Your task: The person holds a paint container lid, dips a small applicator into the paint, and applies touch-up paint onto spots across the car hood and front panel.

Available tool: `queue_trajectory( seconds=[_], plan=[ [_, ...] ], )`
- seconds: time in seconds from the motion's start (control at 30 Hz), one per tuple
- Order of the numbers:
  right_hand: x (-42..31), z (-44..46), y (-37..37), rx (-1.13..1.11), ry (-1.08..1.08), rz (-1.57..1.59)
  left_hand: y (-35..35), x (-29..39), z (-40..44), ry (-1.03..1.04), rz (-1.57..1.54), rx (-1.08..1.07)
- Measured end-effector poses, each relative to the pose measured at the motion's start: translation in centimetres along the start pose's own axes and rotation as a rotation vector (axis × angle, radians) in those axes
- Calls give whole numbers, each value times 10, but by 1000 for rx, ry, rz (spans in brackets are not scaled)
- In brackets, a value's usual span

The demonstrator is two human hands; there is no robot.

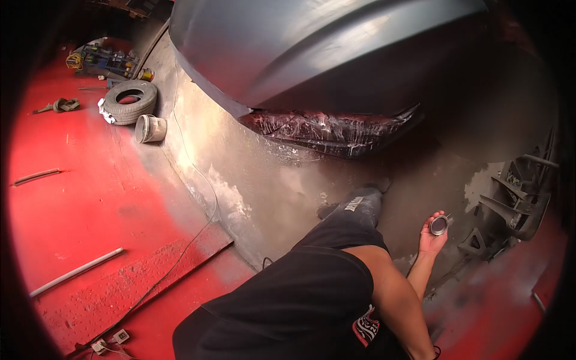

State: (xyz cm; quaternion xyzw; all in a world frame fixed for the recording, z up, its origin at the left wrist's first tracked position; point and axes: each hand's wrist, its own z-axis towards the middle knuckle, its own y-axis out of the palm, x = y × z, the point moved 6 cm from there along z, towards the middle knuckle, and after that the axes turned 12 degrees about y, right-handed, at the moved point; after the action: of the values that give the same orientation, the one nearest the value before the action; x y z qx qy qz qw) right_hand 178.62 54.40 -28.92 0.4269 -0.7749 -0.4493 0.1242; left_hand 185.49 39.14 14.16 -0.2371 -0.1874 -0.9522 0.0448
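My right hand (433,235) is at the right, with its fingers round a small round metal cup (438,225) whose dark, round face shows. Its forearm passes behind my left arm (399,291), which bends across my front down to the bottom edge. A dark band circles the left wrist there, and my left hand is out of the frame. Beyond the cup, at the top, stands a dark grey car body panel (324,54) with a wet-looking, streaked lower part (330,129).
A tyre (131,103) and a bucket (151,129) stand at the upper left on a red and grey floor. A pale rod (77,273) and a thin cable lie at the left. Dark brackets and parts (513,204) are at the right, near the cup.
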Motion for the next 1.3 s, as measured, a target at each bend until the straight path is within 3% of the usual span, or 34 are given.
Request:
queue_trajectory(
  seconds=[0.17,0.33,0.53,0.63,0.7,0.77,0.83,0.9,0.93,1.0,1.1,1.27,1.3],
  plan=[
    [11,-7,13,-5,32,-30,19,10,-12,57,59,-37],
    [67,-34,16,3,96,16,52,29,-37,89,70,-108],
    [112,-67,9,90,168,-7,51,96,-150,-15,-31,-128],
    [128,-72,8,154,138,-40,63,201,-265,-186,-108,117],
    [140,-76,11,201,109,-44,52,246,-306,-69,54,381],
    [155,-74,17,215,86,-17,27,288,-356,-237,94,600],
    [166,-71,25,184,56,6,-6,349,-400,-314,480,1038],
    [185,-60,36,97,28,31,-33,403,-432,-448,1066,924],
    [197,-55,47,122,-5,49,-44,417,-450,-517,1197,890],
    [224,-55,77,185,-54,79,-63,430,-470,-653,1258,881],
    [263,-44,112,148,-70,73,-72,425,-464,-569,1544,590],
    [321,-26,168,-45,-38,-25,-77,402,-439,-555,1541,660],
    [349,-34,248,328,-7,-39,-73,406,-413,-424,1544,669]
  ],
)
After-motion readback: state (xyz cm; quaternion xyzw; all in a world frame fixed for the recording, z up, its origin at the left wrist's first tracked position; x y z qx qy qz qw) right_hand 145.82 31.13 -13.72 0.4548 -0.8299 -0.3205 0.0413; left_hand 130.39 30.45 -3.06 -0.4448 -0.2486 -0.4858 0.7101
